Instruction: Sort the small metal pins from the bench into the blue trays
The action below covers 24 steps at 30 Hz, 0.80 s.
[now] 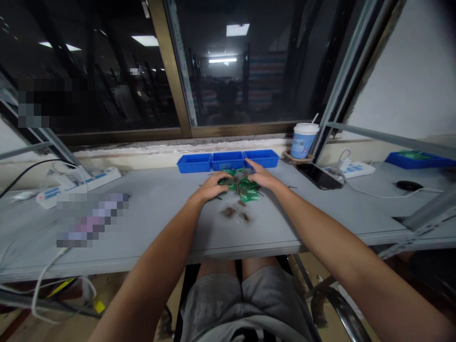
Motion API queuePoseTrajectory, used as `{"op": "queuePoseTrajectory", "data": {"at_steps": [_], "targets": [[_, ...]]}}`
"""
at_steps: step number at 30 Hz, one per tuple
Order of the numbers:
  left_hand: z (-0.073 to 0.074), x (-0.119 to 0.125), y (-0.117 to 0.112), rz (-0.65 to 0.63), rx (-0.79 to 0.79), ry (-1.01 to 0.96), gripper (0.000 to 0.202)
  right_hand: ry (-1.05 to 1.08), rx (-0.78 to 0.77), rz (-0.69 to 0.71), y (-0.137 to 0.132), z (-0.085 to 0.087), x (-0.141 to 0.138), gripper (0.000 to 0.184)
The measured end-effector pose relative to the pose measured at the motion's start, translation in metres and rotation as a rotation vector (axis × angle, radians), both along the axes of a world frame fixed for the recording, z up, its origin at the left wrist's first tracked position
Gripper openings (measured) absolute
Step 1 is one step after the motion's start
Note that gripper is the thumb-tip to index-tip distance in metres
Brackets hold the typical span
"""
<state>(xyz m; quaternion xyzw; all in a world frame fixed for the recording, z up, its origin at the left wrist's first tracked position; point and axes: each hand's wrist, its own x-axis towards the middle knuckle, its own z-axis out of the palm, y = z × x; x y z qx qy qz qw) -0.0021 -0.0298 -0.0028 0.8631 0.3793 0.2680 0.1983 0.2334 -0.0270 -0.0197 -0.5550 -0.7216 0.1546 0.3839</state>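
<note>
A heap of small green packets [245, 187] lies on the grey table [156, 223], just in front of three blue trays [227, 160]. My left hand [211, 186] rests at the heap's left side, fingers curled against the packets. My right hand [261, 176] lies on the heap's right side, fingers reaching over it toward the trays. Both hands touch the pile; whether either grips a packet is not clear. A few small clear bags with dark parts [235, 213] lie loose nearer to me.
A white power strip [76, 184] with cables sits at the left. At the right stand a paper cup [303, 140], a dark phone [318, 176], another power strip [351, 169], a mouse [405, 185] and a further blue tray [413, 159]. A window runs behind.
</note>
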Motion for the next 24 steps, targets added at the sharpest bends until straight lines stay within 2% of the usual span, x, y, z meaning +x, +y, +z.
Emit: {"op": "queuePoseTrajectory", "data": {"at_steps": [2, 4, 6, 8, 10, 13, 16, 21, 24], "targets": [[0.004, -0.002, -0.001, 0.045, 0.012, -0.051, 0.041, 0.007, -0.042, -0.014, -0.006, 0.014, 0.008, 0.076], [0.006, -0.006, 0.001, 0.153, 0.039, -0.104, 0.042, 0.028, -0.083, -0.005, -0.015, 0.028, 0.019, 0.066], [0.006, -0.012, 0.006, 0.277, 0.054, -0.12, 0.042, -0.003, -0.116, -0.036, -0.026, 0.034, 0.035, 0.054], [0.003, -0.018, 0.013, 0.382, 0.044, -0.098, 0.043, -0.076, -0.163, -0.108, -0.041, 0.029, 0.054, 0.053], [-0.003, -0.021, 0.017, 0.443, 0.008, -0.059, 0.046, -0.133, -0.214, -0.192, -0.057, 0.015, 0.07, 0.065], [-0.013, -0.018, 0.018, 0.44, -0.053, 0.027, 0.058, -0.239, -0.304, -0.326, -0.076, -0.01, 0.084, 0.091], [-0.016, -0.006, 0.013, 0.392, -0.054, 0.125, 0.065, -0.315, -0.337, -0.347, -0.081, -0.023, 0.078, 0.102], [-0.01, 0.014, 0.003, 0.414, -0.086, 0.184, 0.065, -0.321, -0.281, -0.223, -0.056, -0.019, 0.051, 0.103], [-0.008, 0.016, 0.001, 0.341, -0.043, 0.228, 0.065, -0.224, -0.218, -0.173, -0.032, -0.015, 0.038, 0.096]]}}
